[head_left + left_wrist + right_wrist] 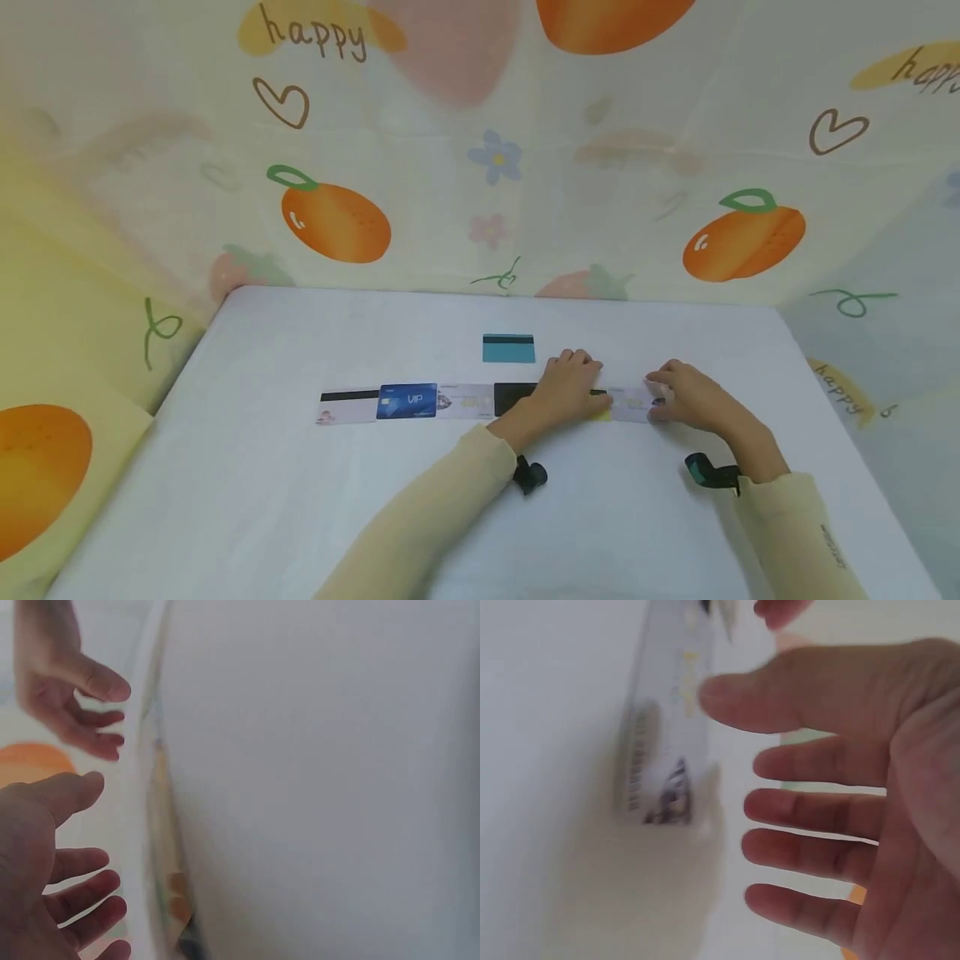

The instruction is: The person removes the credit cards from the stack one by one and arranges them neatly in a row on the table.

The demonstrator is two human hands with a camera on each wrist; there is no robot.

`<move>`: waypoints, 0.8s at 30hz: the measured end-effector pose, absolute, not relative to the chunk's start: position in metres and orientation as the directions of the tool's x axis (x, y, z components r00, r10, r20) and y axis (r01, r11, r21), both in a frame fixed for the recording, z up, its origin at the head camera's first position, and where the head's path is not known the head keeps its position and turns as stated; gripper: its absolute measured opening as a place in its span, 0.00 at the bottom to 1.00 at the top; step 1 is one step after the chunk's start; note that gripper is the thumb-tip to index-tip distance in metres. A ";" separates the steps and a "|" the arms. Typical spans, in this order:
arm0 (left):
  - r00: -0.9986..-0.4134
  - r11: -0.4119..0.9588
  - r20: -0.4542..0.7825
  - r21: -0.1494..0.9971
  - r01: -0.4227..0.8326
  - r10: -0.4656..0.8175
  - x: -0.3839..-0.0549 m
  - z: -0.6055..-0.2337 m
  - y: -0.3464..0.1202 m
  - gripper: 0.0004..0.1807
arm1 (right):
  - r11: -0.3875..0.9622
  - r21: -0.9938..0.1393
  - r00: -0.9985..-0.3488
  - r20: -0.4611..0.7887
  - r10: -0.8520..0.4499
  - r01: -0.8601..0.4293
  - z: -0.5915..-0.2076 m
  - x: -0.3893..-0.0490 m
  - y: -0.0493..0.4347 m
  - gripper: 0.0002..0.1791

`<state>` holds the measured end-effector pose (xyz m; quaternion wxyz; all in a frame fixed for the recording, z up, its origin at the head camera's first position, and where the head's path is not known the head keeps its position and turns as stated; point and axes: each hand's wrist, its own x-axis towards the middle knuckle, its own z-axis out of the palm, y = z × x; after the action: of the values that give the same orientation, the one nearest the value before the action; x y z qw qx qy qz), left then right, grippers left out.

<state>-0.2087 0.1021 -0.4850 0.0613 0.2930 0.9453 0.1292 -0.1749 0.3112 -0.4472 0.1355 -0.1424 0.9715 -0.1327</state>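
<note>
Cards lie end to end in a row on a white table. From the left come a white card with a black stripe (348, 408), a blue VIP card (408, 402), a pale card (467, 402) and a black card (512, 397). My left hand (564, 387) is over the black card's right side and a yellow-edged card (602, 413), hiding much of both; its fingers look spread in the left wrist view. At the row's right end, my right hand (692, 395) is beside a pale card with gold lettering (664, 727), fingers extended and thumb near its edge, without a visible grip.
A teal card with a black stripe (508, 350) lies behind the row. The white table (247, 492) runs back to a fruit-patterned cloth (442, 225). Dark wrist devices show near both cuffs.
</note>
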 end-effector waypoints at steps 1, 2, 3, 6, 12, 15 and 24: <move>-0.829 0.798 -0.036 0.296 0.525 0.558 -0.211 -0.482 0.097 0.31 | 0.923 -0.305 -0.926 -0.217 -0.308 -0.235 -0.445 -0.177 0.310 0.28; -0.836 0.800 -0.029 0.310 0.513 0.548 -0.213 -0.480 0.092 0.30 | 0.922 -0.313 -0.931 -0.209 -0.300 -0.227 -0.444 -0.179 0.308 0.28; -0.842 0.800 -0.019 0.325 0.505 0.539 -0.216 -0.478 0.087 0.28 | 0.924 -0.315 -0.936 -0.201 -0.289 -0.218 -0.442 -0.180 0.307 0.27; -0.859 0.798 0.001 0.371 0.475 0.512 -0.223 -0.472 0.071 0.26 | 0.919 -0.325 -0.937 -0.189 -0.295 -0.224 -0.441 -0.184 0.302 0.25; -0.901 0.785 0.014 0.486 0.385 0.433 -0.232 -0.466 0.037 0.24 | 0.890 -0.368 -0.922 -0.171 -0.349 -0.269 -0.447 -0.190 0.290 0.24; -0.917 0.781 0.021 0.516 0.351 0.398 -0.237 -0.466 0.023 0.24 | 0.882 -0.384 -0.925 -0.146 -0.351 -0.274 -0.449 -0.193 0.287 0.23; -0.941 0.815 -0.019 0.506 0.282 0.338 -0.245 -0.471 -0.009 0.28 | 0.855 -0.417 -0.924 -0.081 -0.373 -0.309 -0.458 -0.205 0.267 0.23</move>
<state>-0.2454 -0.0086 -0.4714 0.0541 0.1631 0.9511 0.2568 -0.2055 0.2668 -0.4584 0.0797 -0.1776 0.9598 -0.2023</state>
